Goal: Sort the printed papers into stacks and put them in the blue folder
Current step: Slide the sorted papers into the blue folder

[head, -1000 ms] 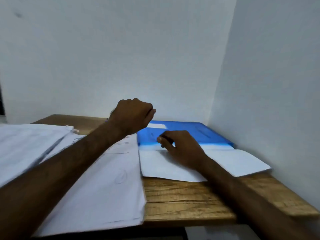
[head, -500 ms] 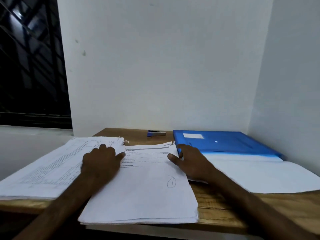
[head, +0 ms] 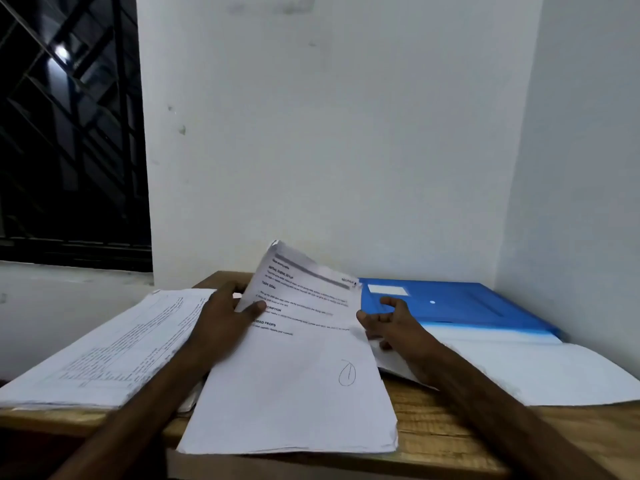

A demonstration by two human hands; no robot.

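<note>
A middle stack of printed papers (head: 294, 393) lies on the wooden table, its far end lifted and curled up. My left hand (head: 221, 317) grips that stack's left edge, thumb on the printed top sheet. My right hand (head: 391, 323) holds the right edge, fingers partly under the sheets. A blue folder (head: 460, 306) lies open at the right by the wall corner, with white sheets (head: 519, 368) spread over its near half. A second paper stack (head: 104, 348) with dense print lies flat at the left.
The wooden table (head: 450, 434) stands in a white wall corner, and the middle stack hangs over its front edge. A dark barred window (head: 65, 133) fills the upper left above a grey ledge.
Both hands lay flat on the middle stack half a second ago. Now they grip its side edges and its far end has risen off the table. The small stapler behind it is hidden.
</note>
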